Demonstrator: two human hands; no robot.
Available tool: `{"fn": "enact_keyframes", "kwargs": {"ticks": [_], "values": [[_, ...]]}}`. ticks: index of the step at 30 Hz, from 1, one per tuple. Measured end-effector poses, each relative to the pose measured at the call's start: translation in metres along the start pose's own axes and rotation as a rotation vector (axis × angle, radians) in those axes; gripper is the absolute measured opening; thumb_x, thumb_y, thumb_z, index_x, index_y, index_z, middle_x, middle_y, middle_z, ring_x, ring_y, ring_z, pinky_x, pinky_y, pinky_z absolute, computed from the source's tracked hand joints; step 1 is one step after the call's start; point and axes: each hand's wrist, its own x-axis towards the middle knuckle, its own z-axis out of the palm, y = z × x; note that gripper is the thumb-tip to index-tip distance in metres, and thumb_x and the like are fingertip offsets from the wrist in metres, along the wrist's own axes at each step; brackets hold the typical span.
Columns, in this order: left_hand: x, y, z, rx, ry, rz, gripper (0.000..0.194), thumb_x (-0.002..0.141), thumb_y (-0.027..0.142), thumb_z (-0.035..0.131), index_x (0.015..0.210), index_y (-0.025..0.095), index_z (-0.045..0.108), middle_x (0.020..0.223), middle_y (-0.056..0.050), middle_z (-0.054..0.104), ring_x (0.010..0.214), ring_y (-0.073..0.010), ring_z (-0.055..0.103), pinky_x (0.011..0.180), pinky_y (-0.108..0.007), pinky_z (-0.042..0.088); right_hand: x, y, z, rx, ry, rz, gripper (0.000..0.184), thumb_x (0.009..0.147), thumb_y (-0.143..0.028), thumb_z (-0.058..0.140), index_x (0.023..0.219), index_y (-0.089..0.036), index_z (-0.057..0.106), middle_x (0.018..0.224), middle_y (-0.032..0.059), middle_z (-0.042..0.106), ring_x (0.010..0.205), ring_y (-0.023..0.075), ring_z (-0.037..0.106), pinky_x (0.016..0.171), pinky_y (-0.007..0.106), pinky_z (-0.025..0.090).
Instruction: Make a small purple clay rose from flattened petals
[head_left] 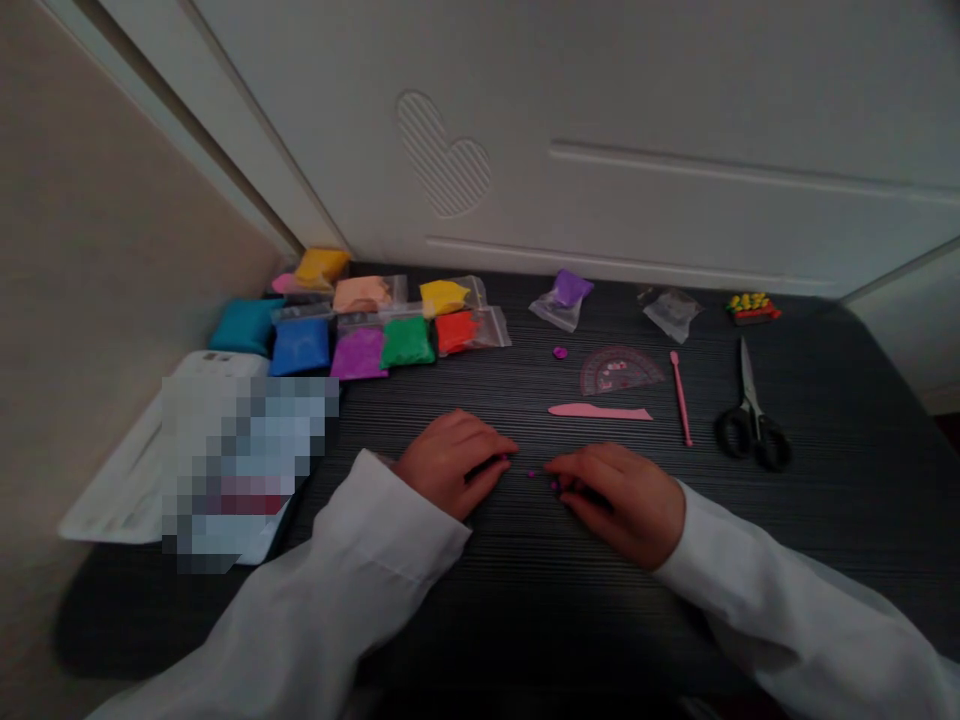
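Note:
My left hand (454, 460) is closed in a loose pinch, with a small bit of purple clay showing between thumb and fingertips. Opposite it, my right hand (622, 503) has its fingertips curled together round another small purple clay bit (555, 486), low over the dark table. A tiny purple clay crumb (531, 474) lies on the table between both hands. Beyond the fingers are a pink modelling knife (600, 411), a clear protractor (621, 371) and a larger purple clay lump (560, 353).
Bags of coloured clay, such as the green bag (407, 341) and the blue bag (301, 345), line the back left. A pink stick tool (681, 398), scissors (750, 420) and a small yellow, green and red piece (752, 309) lie right. A white tray (120, 490) is far left.

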Motion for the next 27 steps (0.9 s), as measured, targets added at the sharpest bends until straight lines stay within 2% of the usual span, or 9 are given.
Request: {"fn": "enact_keyframes", "kwargs": {"ticks": [9,12,14,17,20,22,27], "values": [[-0.002,0.001,0.0,-0.029,-0.003,0.002,0.022,0.075,0.021,0.047,0.096,0.02,0.057,0.086,-0.003,0.061,0.084,-0.0148,0.052,0.078,-0.031,0.04,-0.001,0.001,-0.01,-0.067,0.002,0.05,0.028,0.077,-0.016,0.042,0.103,-0.02,0.05,0.095,0.0049,0.059,0.087,0.0174,0.051,0.077,0.033,0.039],[-0.001,0.003,0.0,-0.041,0.048,0.006,0.023,0.073,0.021,0.05,0.094,0.019,0.058,0.085,-0.004,0.061,0.084,-0.0156,0.051,0.077,-0.031,0.041,0.0,0.003,-0.02,-0.115,0.009,0.034,0.027,0.076,-0.022,0.046,0.102,-0.019,0.052,0.098,0.0058,0.058,0.09,0.0183,0.051,0.078,0.034,0.038],[-0.001,0.005,-0.001,-0.048,0.087,-0.009,0.022,0.072,0.02,0.05,0.092,0.018,0.059,0.085,-0.004,0.06,0.084,-0.0157,0.051,0.077,-0.031,0.041,0.003,0.013,-0.031,-0.168,0.075,0.024,0.026,0.076,-0.027,0.048,0.1,-0.02,0.054,0.1,0.0059,0.057,0.092,0.0186,0.05,0.079,0.035,0.037],[-0.001,0.006,-0.004,-0.051,0.099,-0.023,0.022,0.072,0.018,0.049,0.092,0.016,0.059,0.086,-0.005,0.059,0.085,-0.0153,0.05,0.078,-0.031,0.041,0.014,0.044,-0.05,-0.351,0.196,0.06,0.027,0.076,-0.032,0.047,0.099,-0.021,0.056,0.101,0.0057,0.058,0.094,0.0214,0.05,0.079,0.039,0.035],[-0.002,0.006,-0.005,-0.035,0.106,-0.025,0.022,0.072,0.019,0.049,0.092,0.016,0.059,0.087,-0.005,0.059,0.085,-0.0158,0.05,0.078,-0.031,0.041,0.03,0.076,-0.064,-0.544,0.101,0.187,0.043,0.07,-0.041,0.052,0.109,-0.021,0.051,0.111,0.0072,0.053,0.098,0.0297,0.046,0.071,0.044,0.035],[-0.003,0.005,-0.005,-0.016,0.107,-0.039,0.023,0.071,0.021,0.05,0.092,0.017,0.059,0.088,-0.005,0.059,0.086,-0.0168,0.049,0.078,-0.033,0.04,0.041,0.088,-0.07,-0.568,-0.007,0.236,0.047,0.068,-0.043,0.053,0.11,-0.021,0.05,0.114,0.0073,0.052,0.099,0.0301,0.046,0.069,0.043,0.036],[-0.006,0.002,-0.001,0.016,0.136,-0.083,0.024,0.068,0.026,0.053,0.09,0.019,0.06,0.087,-0.005,0.06,0.085,-0.0189,0.049,0.076,-0.035,0.039,0.063,0.091,-0.08,-0.555,-0.184,0.333,0.047,0.058,-0.041,0.061,0.1,-0.021,0.054,0.104,0.0073,0.055,0.097,0.0268,0.048,0.064,0.035,0.038]]}}
